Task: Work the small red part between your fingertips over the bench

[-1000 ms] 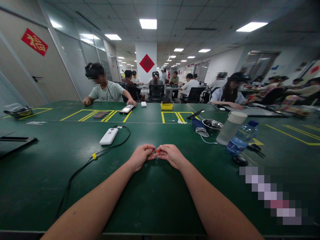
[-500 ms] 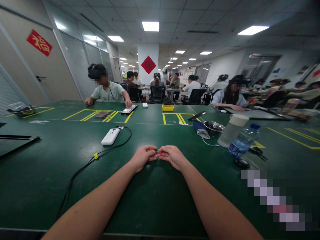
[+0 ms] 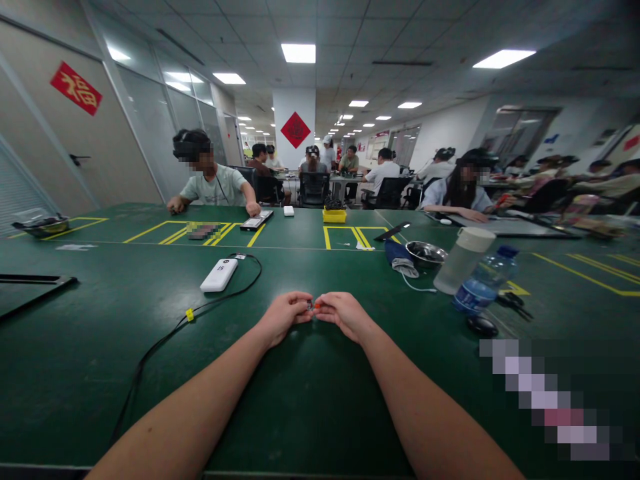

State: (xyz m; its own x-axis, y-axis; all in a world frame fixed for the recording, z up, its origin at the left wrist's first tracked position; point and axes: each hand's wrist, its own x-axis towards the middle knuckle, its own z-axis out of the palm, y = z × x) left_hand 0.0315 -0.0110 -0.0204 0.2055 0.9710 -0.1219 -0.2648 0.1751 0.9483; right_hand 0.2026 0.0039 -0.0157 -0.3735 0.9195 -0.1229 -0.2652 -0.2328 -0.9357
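My left hand [image 3: 286, 317] and my right hand [image 3: 345, 315] meet fingertip to fingertip above the green table [image 3: 305, 400]. A small orange-red piece [image 3: 317, 305] shows in the pinch of my right hand. Between the left fingertips sits a tiny greyish piece [image 3: 310, 307], too small to name. Whether the two pieces are joined I cannot tell, as the fingers cover most of them. Both hands are closed in a pinch. Left of them lies a white power bank [image 3: 219, 275] with a black cable [image 3: 165, 340].
To the right stand a frosted bottle [image 3: 463, 260], a water bottle [image 3: 485, 280], a steel bowl [image 3: 426, 254] and a black mouse [image 3: 481, 325]. A yellow box [image 3: 335, 215] sits farther back. Across the table, one person [image 3: 215, 180] touches a flat device [image 3: 257, 221].
The whole view has shifted slightly. My hands stay together, with a sliver more space showing between the fingertips and the small pieces.
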